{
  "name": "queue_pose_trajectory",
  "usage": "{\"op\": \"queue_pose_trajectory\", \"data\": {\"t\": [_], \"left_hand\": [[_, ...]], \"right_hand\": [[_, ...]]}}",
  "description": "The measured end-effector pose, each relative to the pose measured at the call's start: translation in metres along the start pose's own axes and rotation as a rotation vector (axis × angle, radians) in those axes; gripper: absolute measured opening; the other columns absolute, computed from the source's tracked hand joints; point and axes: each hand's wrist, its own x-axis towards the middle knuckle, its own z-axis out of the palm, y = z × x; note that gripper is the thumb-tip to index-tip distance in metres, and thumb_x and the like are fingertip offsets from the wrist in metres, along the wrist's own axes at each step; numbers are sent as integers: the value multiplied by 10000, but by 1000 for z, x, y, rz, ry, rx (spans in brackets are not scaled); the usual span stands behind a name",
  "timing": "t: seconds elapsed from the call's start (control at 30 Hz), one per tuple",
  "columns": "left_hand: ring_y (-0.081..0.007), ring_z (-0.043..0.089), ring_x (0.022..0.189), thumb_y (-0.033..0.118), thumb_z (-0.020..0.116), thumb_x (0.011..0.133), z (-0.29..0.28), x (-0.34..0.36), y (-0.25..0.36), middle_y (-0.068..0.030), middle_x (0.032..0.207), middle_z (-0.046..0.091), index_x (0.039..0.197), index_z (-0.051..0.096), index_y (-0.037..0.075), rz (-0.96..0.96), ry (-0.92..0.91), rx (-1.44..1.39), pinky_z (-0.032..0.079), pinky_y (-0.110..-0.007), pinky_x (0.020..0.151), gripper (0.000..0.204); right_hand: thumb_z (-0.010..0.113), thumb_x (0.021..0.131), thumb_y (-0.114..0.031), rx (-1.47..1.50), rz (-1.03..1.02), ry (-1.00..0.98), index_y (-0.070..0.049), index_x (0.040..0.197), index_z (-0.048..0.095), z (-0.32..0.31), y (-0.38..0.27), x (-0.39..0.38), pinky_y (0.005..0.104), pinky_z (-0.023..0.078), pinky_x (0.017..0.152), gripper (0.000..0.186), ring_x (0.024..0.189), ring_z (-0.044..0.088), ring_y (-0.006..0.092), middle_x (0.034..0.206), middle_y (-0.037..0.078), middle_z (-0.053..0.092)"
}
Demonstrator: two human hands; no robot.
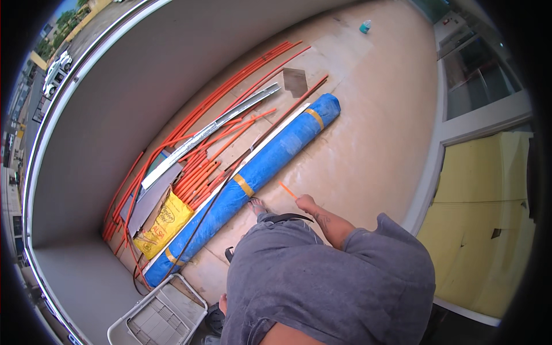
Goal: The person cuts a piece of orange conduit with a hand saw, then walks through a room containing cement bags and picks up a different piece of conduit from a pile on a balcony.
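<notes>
My right hand point(306, 202) is closed round a thin orange stick point(288, 191), which points up and to the left over the tiled floor. The forearm is bent out from a grey short sleeve. My left hand does not show; only bare skin of the arm appears at the lower edge. Just left of the stick lies a long roll wrapped in blue plastic point(270, 164), banded with yellow tape. A bare foot point(257, 205) stands beside that roll.
Left of the roll lie several orange tubes point(198, 178), a metal channel point(213, 129), and a yellow bag point(164, 226). A grey folding metal frame point(158, 316) stands at lower left. A bottle point(365, 26) is at the far end. A wall runs left, windows right.
</notes>
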Motion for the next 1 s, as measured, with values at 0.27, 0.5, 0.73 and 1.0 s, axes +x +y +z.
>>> {"op": "queue_pose_trajectory", "data": {"t": [0.27, 0.5, 0.73, 1.0], "left_hand": [[-326, 615, 846, 323, 467, 920, 1, 11, -5, -183, 907, 636, 1081, 588, 0, -100, -87, -77, 473, -427, 736, 381], [-315, 614, 826, 329, 456, 934, 15, 6, -25, -168, 906, 633, 1143, 559, 11, -258, -144, -250, 480, -421, 708, 394], [-281, 612, 817, 324, 456, 945, 20, 22, 14, -132, 976, 604, 1225, 514, 50, -744, -286, -1021, 479, -390, 671, 396], [-191, 609, 793, 339, 467, 942, -7, 40, 97, -65, 979, 596, 1189, 523, 106, -735, -346, -824, 460, -338, 631, 344]], "right_hand": [[508, 845, -275, 39, -63, 23, -27, 730, 643, 0, 2, 1, 369, 404, 376, 305, 377, 515, 227, 502, 100, 538], [525, 812, -247, -11, 49, -18, 17, 838, 689, -10, -19, -16, 404, 517, 524, 312, 480, 624, 300, 672, 187, 650], [590, 813, -135, 453, 176, -15, -26, 865, 659, -32, 64, -27, 310, 330, 361, 139, 400, 432, 142, 571, 51, 532], [602, 753, -319, -217, -25, 313, -45, 883, 720, -63, 296, -148, 398, 503, 614, 325, 679, 665, 274, 703, 149, 672]]}}
